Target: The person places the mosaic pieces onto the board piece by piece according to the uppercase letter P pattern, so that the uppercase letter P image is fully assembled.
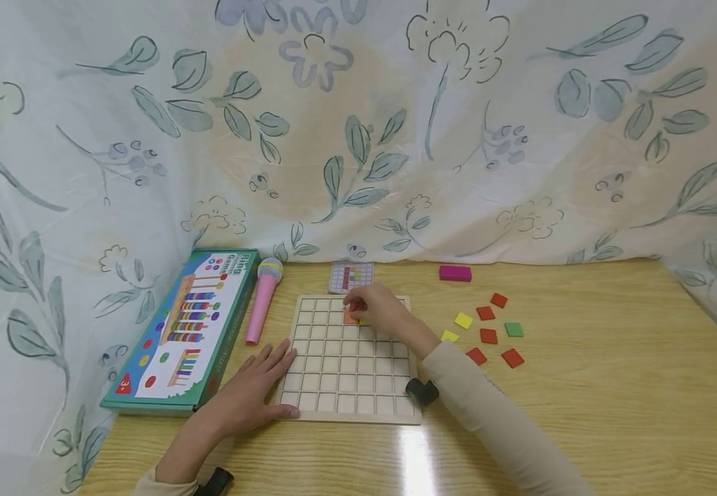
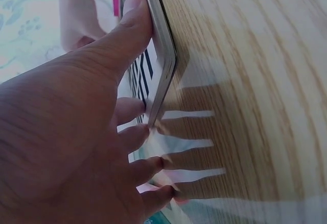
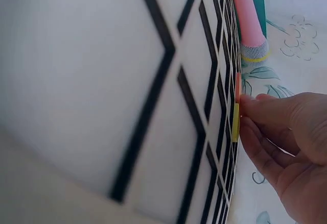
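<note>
A light wooden grid board (image 1: 348,418) lies in front of me. My left hand (image 1: 253,393) rests at its front left corner, fingers spread on the left edge. In the left wrist view the thumb (image 2: 134,17) lies over the board's rim. At the far rows of the grid my right hand (image 1: 378,310) has its thumb and forefinger bent together at an orange-red tile (image 1: 350,317). A yellow tile (image 3: 235,123) sits beside the orange-red one in the right wrist view, right at the fingertips. In the head view the hand mostly covers that yellow tile.
Loose red tiles (image 1: 489,336), yellow tiles (image 1: 463,321) and a green tile (image 1: 514,329) lie right of the board. Behind it are a pattern card (image 1: 339,279) and a magenta block (image 1: 455,273). A pink toy microphone (image 1: 261,310) and a green game box (image 1: 193,324) stand left.
</note>
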Demonstrator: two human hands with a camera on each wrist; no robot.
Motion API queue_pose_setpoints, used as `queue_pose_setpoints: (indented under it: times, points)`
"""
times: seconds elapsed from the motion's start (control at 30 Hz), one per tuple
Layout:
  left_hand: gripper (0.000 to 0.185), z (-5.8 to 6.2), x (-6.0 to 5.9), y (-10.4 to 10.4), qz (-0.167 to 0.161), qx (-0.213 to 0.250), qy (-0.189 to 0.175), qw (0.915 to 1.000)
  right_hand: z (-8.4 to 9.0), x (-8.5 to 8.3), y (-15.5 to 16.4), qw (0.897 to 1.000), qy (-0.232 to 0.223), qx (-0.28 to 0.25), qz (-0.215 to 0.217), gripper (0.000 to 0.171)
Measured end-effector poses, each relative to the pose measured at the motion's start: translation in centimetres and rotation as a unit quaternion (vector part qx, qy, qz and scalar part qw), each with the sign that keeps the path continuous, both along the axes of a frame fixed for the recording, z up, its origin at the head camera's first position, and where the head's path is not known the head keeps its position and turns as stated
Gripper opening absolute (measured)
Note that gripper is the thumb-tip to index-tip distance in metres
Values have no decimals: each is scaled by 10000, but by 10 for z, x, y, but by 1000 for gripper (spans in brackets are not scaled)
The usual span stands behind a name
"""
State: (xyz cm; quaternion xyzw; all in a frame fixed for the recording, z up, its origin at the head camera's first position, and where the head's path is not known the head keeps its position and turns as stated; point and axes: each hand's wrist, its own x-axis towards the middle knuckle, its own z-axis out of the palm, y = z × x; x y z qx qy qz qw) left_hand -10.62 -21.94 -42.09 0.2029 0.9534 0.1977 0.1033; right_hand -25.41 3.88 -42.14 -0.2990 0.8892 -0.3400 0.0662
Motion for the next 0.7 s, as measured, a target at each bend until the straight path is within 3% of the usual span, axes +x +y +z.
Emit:
queue_pose_setpoints:
  times: [0.2, 0.4, 0.7]
  points:
    - [95, 0, 0, 0, 7, -22, -28, 10000, 2, 1, -1, 9998, -39, 212, 14, 18]
    - [96, 1, -1, 0, -3, 3, -55, 10000, 14, 0, 13, 9996, -71, 275, -47, 21]
    - [96, 3, 0, 1, 54, 31, -103, 9999, 33, -3, 86, 9989, 441, -144, -106, 25]
